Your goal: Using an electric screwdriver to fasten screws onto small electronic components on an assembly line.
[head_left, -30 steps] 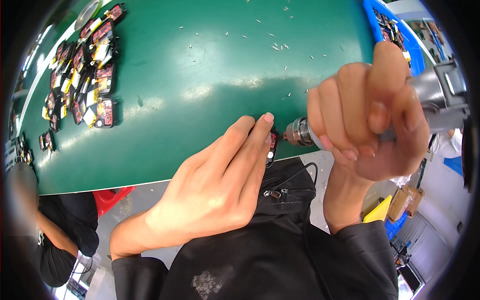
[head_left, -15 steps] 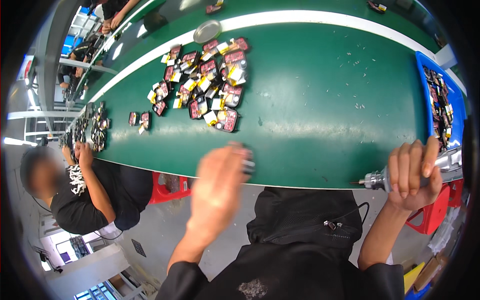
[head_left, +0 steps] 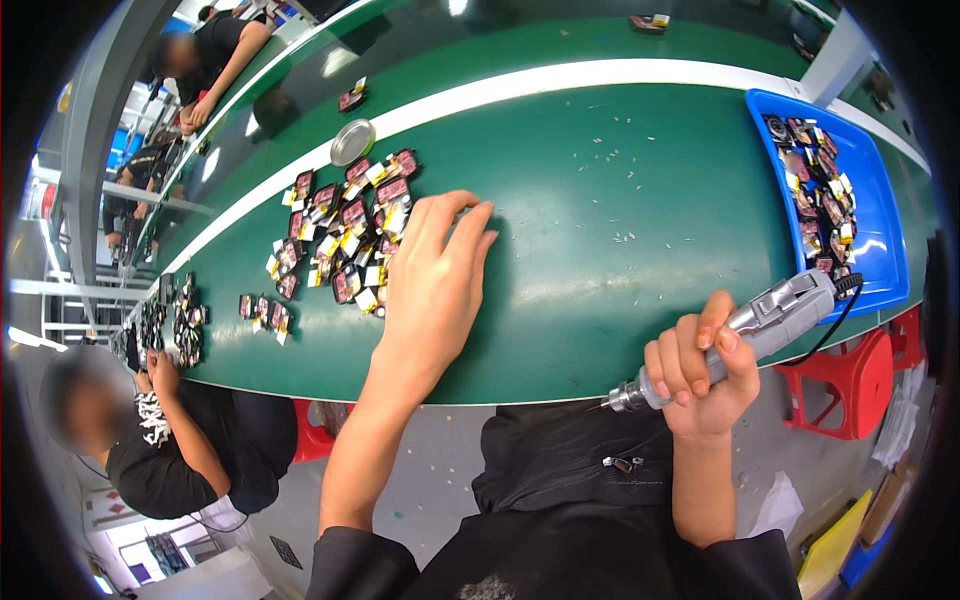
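My left hand (head_left: 438, 275) hovers over the right side of a pile of small black and red electronic modules (head_left: 350, 215) with yellow and white tabs. Its fingers are apart, with nothing seen in them, and it hides part of the pile. A short row of similar modules (head_left: 262, 312) lies to the left of the pile. Near the table's front edge, my right hand (head_left: 702, 370) is wrapped round a grey electric screwdriver (head_left: 780, 315). The tool's bit points left, and a black cord leaves its rear end.
A blue bin (head_left: 880, 215) holding more modules stands at the right on the green table (head_left: 560, 290). A round metal dish (head_left: 352, 142) sits behind the pile. Tiny light bits are scattered across the tabletop. A co-worker (head_left: 190, 440) sits at the left; a red stool (head_left: 845, 385) stands at the right.
My left hand went from the front edge up to the pile; the small dark thing in it is no longer seen. The row at the left shows one more module. The view has shifted.
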`<state>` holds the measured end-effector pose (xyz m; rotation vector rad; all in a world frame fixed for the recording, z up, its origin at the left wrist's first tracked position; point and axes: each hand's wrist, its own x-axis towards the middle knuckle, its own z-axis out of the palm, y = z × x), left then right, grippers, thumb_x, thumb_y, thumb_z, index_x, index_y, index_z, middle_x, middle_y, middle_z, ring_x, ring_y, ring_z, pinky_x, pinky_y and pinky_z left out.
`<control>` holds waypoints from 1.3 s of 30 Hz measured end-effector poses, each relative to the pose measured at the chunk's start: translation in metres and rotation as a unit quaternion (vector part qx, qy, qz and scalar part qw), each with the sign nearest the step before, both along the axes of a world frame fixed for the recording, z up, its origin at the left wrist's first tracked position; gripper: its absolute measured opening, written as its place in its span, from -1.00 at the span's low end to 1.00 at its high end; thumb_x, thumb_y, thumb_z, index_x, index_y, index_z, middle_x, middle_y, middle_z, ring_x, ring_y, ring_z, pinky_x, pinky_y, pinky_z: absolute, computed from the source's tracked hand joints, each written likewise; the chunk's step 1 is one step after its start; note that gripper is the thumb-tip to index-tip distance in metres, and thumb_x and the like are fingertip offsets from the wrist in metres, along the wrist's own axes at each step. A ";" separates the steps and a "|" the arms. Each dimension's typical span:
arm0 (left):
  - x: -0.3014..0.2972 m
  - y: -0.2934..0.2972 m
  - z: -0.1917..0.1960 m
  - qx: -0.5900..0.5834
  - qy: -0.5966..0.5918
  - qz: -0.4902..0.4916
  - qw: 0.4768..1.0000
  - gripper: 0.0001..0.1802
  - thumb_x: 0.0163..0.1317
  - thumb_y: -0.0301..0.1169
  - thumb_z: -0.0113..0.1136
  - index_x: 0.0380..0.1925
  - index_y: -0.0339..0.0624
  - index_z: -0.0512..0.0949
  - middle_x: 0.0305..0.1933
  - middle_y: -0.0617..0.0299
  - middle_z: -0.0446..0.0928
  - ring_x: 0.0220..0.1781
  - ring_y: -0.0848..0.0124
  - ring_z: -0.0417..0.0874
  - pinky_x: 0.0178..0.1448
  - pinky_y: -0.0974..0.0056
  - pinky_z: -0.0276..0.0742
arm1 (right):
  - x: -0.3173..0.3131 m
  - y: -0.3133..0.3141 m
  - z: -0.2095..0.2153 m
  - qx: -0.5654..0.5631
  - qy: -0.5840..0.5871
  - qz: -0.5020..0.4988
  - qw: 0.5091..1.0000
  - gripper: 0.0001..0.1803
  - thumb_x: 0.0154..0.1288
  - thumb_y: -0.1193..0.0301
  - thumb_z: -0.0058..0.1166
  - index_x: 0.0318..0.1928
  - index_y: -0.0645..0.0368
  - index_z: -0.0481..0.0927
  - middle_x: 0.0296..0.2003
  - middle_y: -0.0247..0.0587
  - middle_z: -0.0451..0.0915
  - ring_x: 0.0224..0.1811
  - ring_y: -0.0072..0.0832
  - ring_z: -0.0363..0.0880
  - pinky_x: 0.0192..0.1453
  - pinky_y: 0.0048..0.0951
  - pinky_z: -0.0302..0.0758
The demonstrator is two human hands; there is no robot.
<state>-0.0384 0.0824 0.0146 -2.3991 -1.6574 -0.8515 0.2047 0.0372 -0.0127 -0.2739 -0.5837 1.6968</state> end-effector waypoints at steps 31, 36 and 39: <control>0.061 -0.105 -0.013 -0.199 -0.515 -0.122 0.824 -0.95 0.22 -0.68 0.15 -0.35 -0.46 0.48 -0.39 -0.02 0.53 -0.38 0.27 0.60 -0.33 0.31 0.57 | 0.014 -0.001 0.037 0.073 0.098 -0.032 0.992 -0.81 0.43 0.31 -0.18 -0.28 0.16 0.38 -0.73 -0.44 0.22 -0.73 -0.61 0.22 -0.48 -0.50 0.32; 0.072 -0.114 -0.017 -0.264 -0.663 -0.156 0.683 -0.88 0.33 -0.58 0.07 -0.33 -0.49 0.51 -0.33 -0.07 0.56 -0.38 0.35 0.59 -0.26 0.33 0.56 | 0.007 -0.004 0.040 0.087 0.118 -0.044 0.988 -0.77 0.43 0.29 -0.18 -0.27 0.20 0.40 -0.73 -0.44 0.25 -0.72 -0.60 0.24 -0.47 -0.49 0.34; 0.074 -0.114 -0.018 -0.256 -0.687 -0.168 0.659 -0.87 0.34 -0.57 0.05 -0.34 -0.49 0.49 -0.35 -0.07 0.55 -0.38 0.34 0.58 -0.27 0.33 0.56 | 0.004 -0.005 0.039 0.088 0.107 -0.047 0.989 -0.77 0.43 0.29 -0.18 -0.27 0.19 0.40 -0.73 -0.43 0.25 -0.72 -0.60 0.24 -0.47 -0.48 0.34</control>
